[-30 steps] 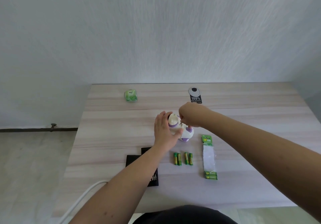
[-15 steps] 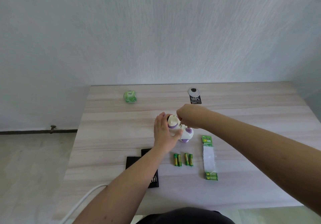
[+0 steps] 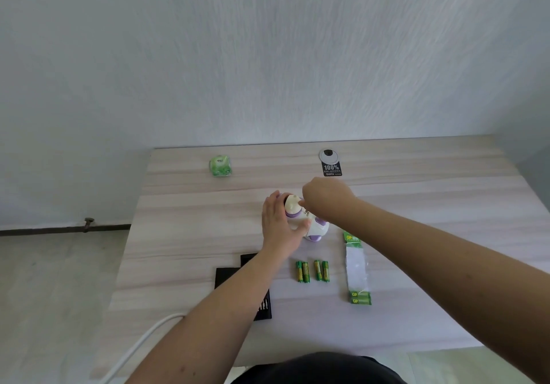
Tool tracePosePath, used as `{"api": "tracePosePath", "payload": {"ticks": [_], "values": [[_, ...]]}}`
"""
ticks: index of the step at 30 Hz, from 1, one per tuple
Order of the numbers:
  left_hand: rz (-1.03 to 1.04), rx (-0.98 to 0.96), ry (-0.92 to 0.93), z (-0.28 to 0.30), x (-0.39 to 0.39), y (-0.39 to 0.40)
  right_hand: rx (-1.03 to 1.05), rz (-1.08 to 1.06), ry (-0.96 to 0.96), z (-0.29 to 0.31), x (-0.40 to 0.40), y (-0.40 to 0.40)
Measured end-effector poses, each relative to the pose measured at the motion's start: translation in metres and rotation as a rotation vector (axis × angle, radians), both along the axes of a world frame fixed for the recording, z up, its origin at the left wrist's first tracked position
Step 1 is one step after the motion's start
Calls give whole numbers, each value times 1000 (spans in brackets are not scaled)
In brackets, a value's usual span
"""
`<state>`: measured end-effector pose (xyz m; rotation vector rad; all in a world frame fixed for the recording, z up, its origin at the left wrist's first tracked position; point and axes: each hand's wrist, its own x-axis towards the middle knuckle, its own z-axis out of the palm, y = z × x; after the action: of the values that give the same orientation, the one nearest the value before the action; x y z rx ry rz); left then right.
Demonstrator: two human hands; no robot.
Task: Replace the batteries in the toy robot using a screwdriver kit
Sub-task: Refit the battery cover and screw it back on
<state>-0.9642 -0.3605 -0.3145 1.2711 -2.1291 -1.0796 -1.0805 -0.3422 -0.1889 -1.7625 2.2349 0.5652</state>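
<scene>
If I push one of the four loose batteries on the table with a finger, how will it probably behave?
The batteries are round cylinders lying on their sides on the smooth table, so one would probably roll if pushed sideways. Pushed along its length, it would more likely slide. It looks rigid, so it should not bend.

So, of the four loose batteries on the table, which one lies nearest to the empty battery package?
The rightmost battery of the right pair. It lies closest to the battery package, while the other three lie further left, toward the black screwdriver kit.

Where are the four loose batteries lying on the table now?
In the head view, the batteries lie in two pairs near the table's front, between the black screwdriver kit and the empty battery pack.
</scene>
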Motion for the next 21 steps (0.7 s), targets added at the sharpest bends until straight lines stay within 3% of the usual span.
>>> {"api": "tracePosePath", "payload": {"ticks": [4, 8, 13, 15, 21], "values": [[-13, -15, 1, 0, 1, -1, 41, -38, -53, 6, -2, 6], [-2, -42, 33, -2, 2, -1, 164, 64, -40, 14, -5, 13], [-27, -26, 13, 1, 2, -2, -107, 46, 0, 22, -12, 37], [-36, -18, -4, 2, 3, -3, -264, -162, -194, 17, -15, 51], [-124, -40, -43, 4, 11, -9, -496, -743, -1111, 21, -2, 98]]}}
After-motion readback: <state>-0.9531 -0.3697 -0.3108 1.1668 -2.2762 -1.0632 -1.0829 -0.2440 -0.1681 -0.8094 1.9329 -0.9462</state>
